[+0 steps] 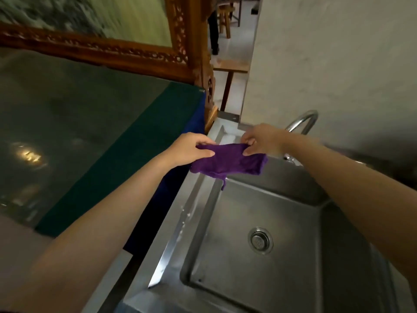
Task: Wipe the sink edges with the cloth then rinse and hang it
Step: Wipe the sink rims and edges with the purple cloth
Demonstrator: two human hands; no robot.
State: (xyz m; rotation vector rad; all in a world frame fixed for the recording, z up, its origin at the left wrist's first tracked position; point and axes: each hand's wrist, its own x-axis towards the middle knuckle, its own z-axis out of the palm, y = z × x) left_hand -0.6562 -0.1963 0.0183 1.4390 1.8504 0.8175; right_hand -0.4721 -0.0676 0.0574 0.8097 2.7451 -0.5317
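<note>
A purple cloth hangs stretched between both hands above the far left corner of the steel sink. My left hand pinches its left top corner, thumb on the front. My right hand pinches the right top corner. The cloth droops below the hands, with a small tag dangling over the basin. The basin holds no water, and its drain sits in the middle. The curved tap rises just behind my right wrist.
A glass-topped table with a green and blue cover stands left of the sink. A carved wooden frame runs behind it. A pale wall stands behind the tap. Wooden furniture shows in the far passage.
</note>
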